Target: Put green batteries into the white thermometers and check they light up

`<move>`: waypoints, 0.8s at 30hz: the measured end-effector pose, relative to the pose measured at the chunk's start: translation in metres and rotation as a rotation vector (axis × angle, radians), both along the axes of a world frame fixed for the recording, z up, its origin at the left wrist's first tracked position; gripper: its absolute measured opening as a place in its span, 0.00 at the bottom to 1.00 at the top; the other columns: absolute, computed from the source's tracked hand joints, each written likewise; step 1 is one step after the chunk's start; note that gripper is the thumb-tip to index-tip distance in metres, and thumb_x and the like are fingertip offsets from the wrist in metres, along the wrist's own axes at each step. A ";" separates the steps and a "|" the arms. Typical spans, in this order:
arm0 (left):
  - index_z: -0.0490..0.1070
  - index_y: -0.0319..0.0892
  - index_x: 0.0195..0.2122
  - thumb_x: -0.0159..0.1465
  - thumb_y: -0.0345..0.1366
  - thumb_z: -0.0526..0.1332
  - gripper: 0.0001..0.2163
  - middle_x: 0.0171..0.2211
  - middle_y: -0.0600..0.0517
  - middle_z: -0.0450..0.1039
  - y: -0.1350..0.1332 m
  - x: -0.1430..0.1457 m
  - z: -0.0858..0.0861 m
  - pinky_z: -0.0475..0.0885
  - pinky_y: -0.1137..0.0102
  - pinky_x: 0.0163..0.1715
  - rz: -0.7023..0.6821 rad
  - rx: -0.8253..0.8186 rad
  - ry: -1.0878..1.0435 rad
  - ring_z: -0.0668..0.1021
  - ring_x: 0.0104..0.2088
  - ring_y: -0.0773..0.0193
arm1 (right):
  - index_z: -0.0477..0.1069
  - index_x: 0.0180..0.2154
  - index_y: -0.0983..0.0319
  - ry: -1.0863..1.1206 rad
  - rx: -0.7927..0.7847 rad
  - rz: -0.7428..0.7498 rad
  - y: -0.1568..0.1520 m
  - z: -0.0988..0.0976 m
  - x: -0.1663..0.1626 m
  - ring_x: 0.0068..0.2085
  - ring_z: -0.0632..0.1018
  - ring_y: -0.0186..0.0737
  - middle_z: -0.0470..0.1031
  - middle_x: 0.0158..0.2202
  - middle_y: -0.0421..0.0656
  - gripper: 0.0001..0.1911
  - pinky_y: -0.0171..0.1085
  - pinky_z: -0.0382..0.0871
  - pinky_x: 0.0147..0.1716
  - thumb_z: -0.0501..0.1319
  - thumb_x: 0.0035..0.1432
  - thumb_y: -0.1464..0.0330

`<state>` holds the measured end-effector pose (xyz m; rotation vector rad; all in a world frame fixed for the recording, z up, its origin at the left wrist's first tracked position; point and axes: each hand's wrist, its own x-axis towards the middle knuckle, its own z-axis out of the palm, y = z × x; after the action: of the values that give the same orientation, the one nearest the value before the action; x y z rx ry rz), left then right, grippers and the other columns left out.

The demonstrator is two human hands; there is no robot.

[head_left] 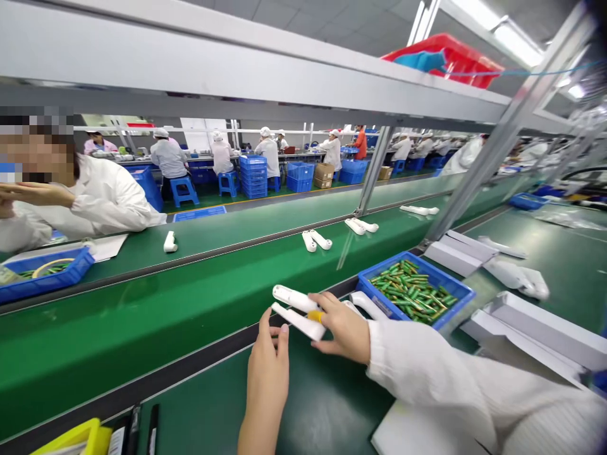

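My right hand [348,325] is closed on a slim white plastic housing [294,321], thumb below and fingers above, over the bench edge beside the belt. Something yellow [315,315] shows at its fingers, perhaps a finger cover. A second white housing piece [291,296] with a hollow inner side lies just behind, close to the same fingers; I cannot tell whether they touch it. My left hand [269,357] is raised with thumb and index finger apart, its index tip by the near end of the held housing. Whether that tip touches is unclear.
A blue bin [417,287] of green and gold cylindrical parts stands right, near white boxes [545,328]. Paired white housings [317,240] lie on the green belt [190,278]. A metal post [474,145] and overhead shelf frame the bench. A co-worker [109,189] sits across.
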<state>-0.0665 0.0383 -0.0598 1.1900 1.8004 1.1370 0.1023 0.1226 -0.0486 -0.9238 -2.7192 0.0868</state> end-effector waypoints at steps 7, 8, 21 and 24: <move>0.55 0.36 0.60 0.63 0.37 0.54 0.25 0.50 0.38 0.68 0.013 0.040 -0.033 0.70 0.65 0.42 -0.266 -0.072 -0.206 0.77 0.37 0.62 | 0.76 0.37 0.66 -0.013 -0.044 -0.324 -0.068 -0.049 0.047 0.55 0.66 0.60 0.64 0.56 0.59 0.23 0.52 0.69 0.48 0.73 0.39 0.61; 0.57 0.35 0.59 0.62 0.36 0.54 0.24 0.52 0.37 0.67 0.013 0.045 -0.035 0.70 0.65 0.43 -0.275 -0.072 -0.212 0.77 0.38 0.61 | 0.76 0.37 0.66 -0.030 -0.077 -0.345 -0.072 -0.050 0.049 0.55 0.66 0.60 0.63 0.57 0.58 0.23 0.52 0.69 0.49 0.73 0.40 0.60; 0.57 0.37 0.60 0.64 0.40 0.52 0.24 0.58 0.37 0.61 0.009 0.036 -0.016 0.68 0.66 0.48 -0.209 -0.147 -0.229 0.72 0.50 0.56 | 0.68 0.51 0.66 -0.137 -0.203 -0.484 0.126 0.014 -0.024 0.56 0.63 0.54 0.61 0.55 0.56 0.25 0.44 0.62 0.51 0.62 0.55 0.59; 0.57 0.41 0.61 0.64 0.43 0.50 0.24 0.58 0.40 0.60 0.012 0.031 -0.017 0.67 0.65 0.49 -0.166 -0.174 -0.212 0.71 0.52 0.55 | 0.64 0.54 0.66 -0.104 -0.232 -0.670 0.184 -0.002 -0.051 0.55 0.62 0.58 0.56 0.57 0.59 0.32 0.47 0.64 0.46 0.60 0.54 0.52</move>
<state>-0.0359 0.0505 -0.0773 1.0537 1.5753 0.9528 0.0516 0.3061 -0.0510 -1.8942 -2.3651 0.2262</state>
